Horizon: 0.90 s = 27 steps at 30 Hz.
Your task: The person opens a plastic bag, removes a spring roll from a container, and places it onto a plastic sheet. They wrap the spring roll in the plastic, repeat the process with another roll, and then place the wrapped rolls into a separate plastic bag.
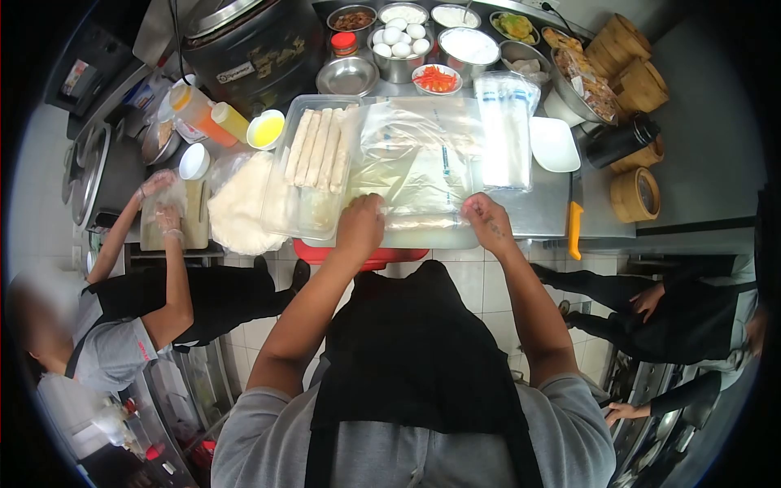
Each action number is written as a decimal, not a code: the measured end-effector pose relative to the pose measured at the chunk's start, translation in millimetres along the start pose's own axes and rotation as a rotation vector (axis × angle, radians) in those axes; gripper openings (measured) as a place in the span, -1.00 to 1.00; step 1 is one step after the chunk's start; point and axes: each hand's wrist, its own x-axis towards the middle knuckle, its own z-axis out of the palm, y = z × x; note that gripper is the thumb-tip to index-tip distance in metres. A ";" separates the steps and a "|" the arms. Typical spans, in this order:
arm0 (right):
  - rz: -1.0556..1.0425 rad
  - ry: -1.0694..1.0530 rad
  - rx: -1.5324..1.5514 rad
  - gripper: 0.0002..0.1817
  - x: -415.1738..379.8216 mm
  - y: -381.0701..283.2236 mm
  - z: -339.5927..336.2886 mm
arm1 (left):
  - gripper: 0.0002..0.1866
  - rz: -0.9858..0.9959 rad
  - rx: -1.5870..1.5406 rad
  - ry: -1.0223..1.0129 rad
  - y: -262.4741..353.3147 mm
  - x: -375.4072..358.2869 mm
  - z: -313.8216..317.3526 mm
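Observation:
In front of me a clear plastic sheet [415, 175] with blue print lies spread over a board on the counter. Along its near edge, a pale dough roll [423, 221] shows through the plastic. My left hand [362, 224] has its fingers closed on the sheet at the roll's left end. At the right end, my right hand [488, 221] pinches the same plastic. Several pale dough sticks [317, 150] lie in a clear plastic tray [281, 175] to the left. Beside that tray is a wide piece of dough [244, 203] under plastic.
Stacked plastic bags [506, 134], a white dish [556, 145] and an orange-handled knife [575, 220] are on the right. Bowls of eggs [400, 41] and red peppers [436, 79] stand behind. A co-worker's gloved hands [167, 207] are at left; another person stands at right.

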 end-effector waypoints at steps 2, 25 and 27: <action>0.021 0.014 -0.041 -0.87 0.6 1.0 0.4 | -0.69 0.109 0.058 0.146 9.5 -6.5 -3.6; -0.500 -0.236 -0.598 -0.61 -15.4 -52.1 16.5 | -0.62 0.326 0.028 -0.131 5.3 -18.3 15.9; -0.398 -0.281 -0.573 -0.64 -12.5 -44.8 11.8 | -0.65 0.311 0.047 -0.175 2.1 -20.9 10.6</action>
